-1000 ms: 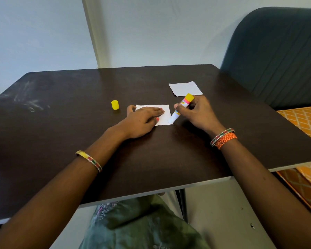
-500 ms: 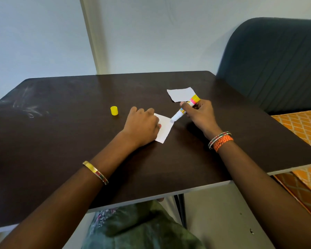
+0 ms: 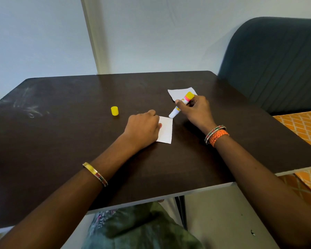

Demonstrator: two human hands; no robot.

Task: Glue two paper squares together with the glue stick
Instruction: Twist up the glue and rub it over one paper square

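Observation:
A white paper square (image 3: 166,130) lies near the middle of the dark table (image 3: 61,141). My left hand (image 3: 144,128) rests flat on its left part and pins it down. My right hand (image 3: 194,110) grips the uncapped glue stick (image 3: 181,105), tilted, its white tip touching the far right corner of that square. A second white paper square (image 3: 178,93) lies farther back, partly hidden behind the glue stick and my right hand. The yellow glue cap (image 3: 114,111) stands on the table to the left of my left hand.
A dark blue upholstered seat back (image 3: 276,65) stands past the table's right edge, with an orange patterned cushion (image 3: 302,126) below it. The wall is just behind the far edge. My lap shows under the near edge.
My left hand has turned the near paper square so its long side runs away from me. The glue stick's tip moved from the square's right edge to its far right corner.

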